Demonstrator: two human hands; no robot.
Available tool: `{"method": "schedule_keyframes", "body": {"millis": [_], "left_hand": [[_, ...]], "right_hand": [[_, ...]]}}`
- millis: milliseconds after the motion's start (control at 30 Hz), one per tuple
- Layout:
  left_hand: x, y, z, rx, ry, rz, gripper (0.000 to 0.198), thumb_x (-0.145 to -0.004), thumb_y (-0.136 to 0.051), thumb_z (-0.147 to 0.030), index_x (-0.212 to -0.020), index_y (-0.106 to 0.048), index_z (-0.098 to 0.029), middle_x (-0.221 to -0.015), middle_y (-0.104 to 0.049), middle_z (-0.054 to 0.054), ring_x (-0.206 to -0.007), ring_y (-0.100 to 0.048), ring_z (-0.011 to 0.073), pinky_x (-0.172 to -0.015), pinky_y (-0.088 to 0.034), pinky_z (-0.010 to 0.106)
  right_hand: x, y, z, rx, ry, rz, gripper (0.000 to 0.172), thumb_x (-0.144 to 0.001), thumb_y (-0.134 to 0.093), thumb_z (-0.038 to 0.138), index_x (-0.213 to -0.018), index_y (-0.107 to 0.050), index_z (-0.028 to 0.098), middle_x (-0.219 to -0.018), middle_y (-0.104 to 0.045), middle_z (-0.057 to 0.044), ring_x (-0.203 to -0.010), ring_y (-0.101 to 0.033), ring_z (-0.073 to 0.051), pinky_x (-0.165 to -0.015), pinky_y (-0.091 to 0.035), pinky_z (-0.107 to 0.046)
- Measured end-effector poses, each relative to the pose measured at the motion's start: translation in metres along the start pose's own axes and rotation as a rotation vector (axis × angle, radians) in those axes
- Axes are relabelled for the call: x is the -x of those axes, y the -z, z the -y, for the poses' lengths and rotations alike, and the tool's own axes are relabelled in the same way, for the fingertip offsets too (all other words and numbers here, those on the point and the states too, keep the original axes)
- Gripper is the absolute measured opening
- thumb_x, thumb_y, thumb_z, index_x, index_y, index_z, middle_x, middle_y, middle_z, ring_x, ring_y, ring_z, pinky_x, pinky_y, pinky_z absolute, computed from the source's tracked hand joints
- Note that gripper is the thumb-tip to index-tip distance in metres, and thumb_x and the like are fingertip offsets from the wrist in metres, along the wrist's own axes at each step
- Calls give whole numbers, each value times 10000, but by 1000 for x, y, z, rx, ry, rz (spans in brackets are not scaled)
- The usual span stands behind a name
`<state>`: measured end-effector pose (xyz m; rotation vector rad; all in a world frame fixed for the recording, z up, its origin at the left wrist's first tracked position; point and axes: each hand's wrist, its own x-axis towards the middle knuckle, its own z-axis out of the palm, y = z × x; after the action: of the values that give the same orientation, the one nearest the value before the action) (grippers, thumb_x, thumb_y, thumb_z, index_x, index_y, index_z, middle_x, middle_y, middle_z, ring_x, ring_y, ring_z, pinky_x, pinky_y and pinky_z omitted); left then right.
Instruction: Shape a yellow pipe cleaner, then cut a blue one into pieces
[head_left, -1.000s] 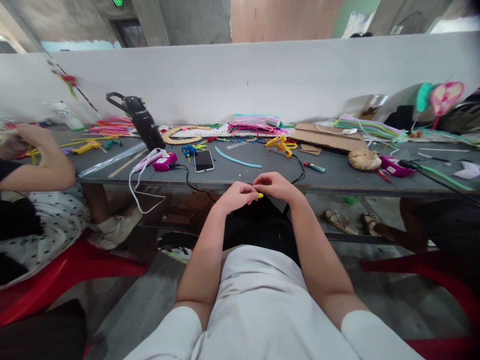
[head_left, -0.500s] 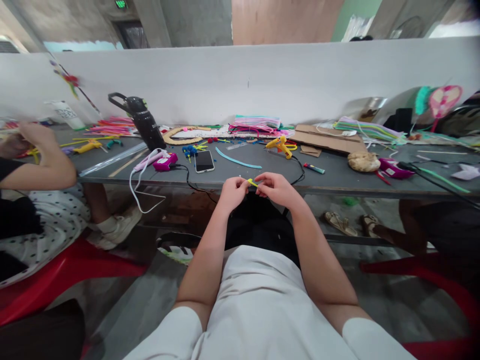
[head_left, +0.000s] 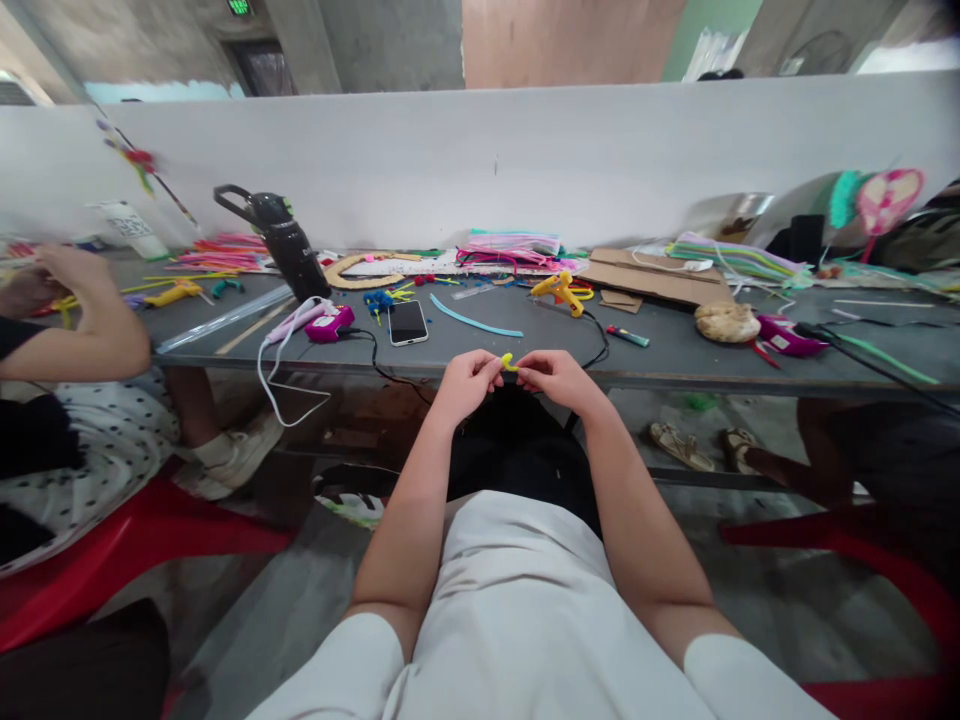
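A short yellow pipe cleaner (head_left: pixel 508 362), bent into a curl, is pinched between my two hands just off the table's front edge. My left hand (head_left: pixel 471 383) grips one end with thumb and fingertips closed. From the other side my right hand (head_left: pixel 553 380) pinches the opposite end. Beyond the hands, a light blue pipe cleaner (head_left: pixel 476 318) lies curved on the grey table (head_left: pixel 495 350). A yellow glue gun (head_left: pixel 561 292) rests to the right of it, and a phone (head_left: pixel 408 323) lies to the left.
A black bottle (head_left: pixel 289 245) stands behind a purple glue-gun-like tool (head_left: pixel 300 316). Bundles of pink pipe cleaners (head_left: pixel 510 250) and cardboard (head_left: pixel 660 280) lie along the white partition (head_left: pixel 480 170). A co-worker's arm (head_left: pixel 97 320) is at the left.
The yellow pipe cleaner has gone from a fairly straight slant to an upward curl between the fingertips. My right fingers have drawn together; both hands stay in about the same place.
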<state>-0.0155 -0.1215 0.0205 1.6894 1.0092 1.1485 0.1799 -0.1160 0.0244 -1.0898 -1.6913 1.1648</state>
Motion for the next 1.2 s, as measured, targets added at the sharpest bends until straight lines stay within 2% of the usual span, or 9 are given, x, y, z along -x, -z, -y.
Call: {"method": "schedule_keyframes", "body": {"millis": [233, 433, 567, 733, 867, 967, 1067, 1200], "left_hand": [[1, 2, 0, -237, -60, -15, 283, -899, -506, -344, -724, -625, -156, -641, -612, 8, -588, -516, 116, -579, -377, 221], [5, 1, -5, -332, -30, 140, 221, -840, -534, -261, -669, -630, -159, -574, -566, -11, -540, -449, 112, -533, -318, 227], [6, -1, -4, -418, 7, 193, 196, -805, -565, -235, -656, -664, -154, -553, -575, 6, -528, -448, 127, -523, -297, 248], [6, -2, -3, -418, 61, 130, 162, -795, -582, -192, -673, -680, -151, -590, -614, 32, -543, -485, 140, -548, -324, 254], [3, -3, -2, -418, 104, 61, 207, -829, -576, -227, -664, -675, -151, -574, -600, 29, -538, -480, 139, -549, -327, 252], [0, -4, 3, -332, 129, 15, 231, -840, -578, -257, -654, -660, -147, -539, -570, 13, -509, -445, 124, -530, -313, 244], [-3, -4, 9, -230, 145, -9, 276, -857, -563, -312, -651, -638, -146, -544, -554, -1, -495, -408, 108, -516, -296, 234], [-6, -2, 12, -125, 80, -7, 299, -875, -527, -331, -655, -606, -144, -557, -516, -15, -506, -400, 98, -519, -302, 224]], "right_hand": [[-2, 4, -6, 35, 21, 10, 241, -765, -702, 361, -905, -706, 165, -769, -711, -36, -702, -642, -158, -683, -525, -284], [-7, 2, -4, 72, 36, 27, 219, -760, -678, 345, -885, -697, 166, -735, -696, -19, -657, -617, -147, -637, -504, -275], [-10, -4, 4, 188, 140, 39, 180, -772, -649, 296, -877, -716, 166, -769, -710, -27, -707, -635, -162, -679, -508, -285], [-5, -12, 14, 326, 242, -27, 164, -792, -608, 227, -878, -736, 171, -840, -739, -49, -756, -667, -177, -720, -523, -289], [4, -15, 20, 326, 275, -88, 157, -781, -598, 199, -880, -717, 174, -831, -733, -45, -738, -671, -172, -713, -528, -283], [9, -19, 23, 301, 297, -92, 153, -783, -589, 206, -898, -688, 182, -823, -719, -36, -726, -663, -166, -691, -523, -275], [11, -22, 22, 286, 301, -118, 143, -786, -574, 211, -880, -679, 184, -815, -711, -35, -717, -654, -162, -687, -519, -276], [8, -24, 17, 219, 231, -162, 107, -757, -592, 210, -823, -674, 189, -793, -711, -38, -701, -648, -169, -675, -515, -293]]}}
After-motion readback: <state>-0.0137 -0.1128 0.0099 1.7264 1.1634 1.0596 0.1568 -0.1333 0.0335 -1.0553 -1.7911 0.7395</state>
